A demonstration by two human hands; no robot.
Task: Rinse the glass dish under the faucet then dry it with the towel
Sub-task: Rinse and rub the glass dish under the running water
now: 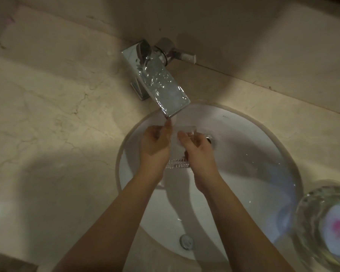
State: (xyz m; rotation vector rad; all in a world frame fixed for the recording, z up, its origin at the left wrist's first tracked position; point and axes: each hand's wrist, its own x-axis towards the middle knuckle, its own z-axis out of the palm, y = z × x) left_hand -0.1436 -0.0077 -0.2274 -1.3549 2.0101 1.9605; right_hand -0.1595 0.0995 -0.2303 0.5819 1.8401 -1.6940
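A clear cut-glass dish [178, 163] is held between both hands over the white sink basin [253, 173], just below the chrome faucet spout [161, 85]. Its ribbed near edge shows between my wrists. My left hand [155, 144] grips its left side, one finger raised toward the spout tip. My right hand [196, 152] grips its right side, fingers curled over the glass. Water falls from the spout onto the dish and my fingers. Most of the dish is hidden by my hands. No towel is in view.
The faucet handle [181, 54] points right behind the spout. A round glass bowl [326, 228] with something white and pink inside stands on the beige marble counter [47, 114] at the right edge. An overflow hole [185, 241] sits at the basin's near wall.
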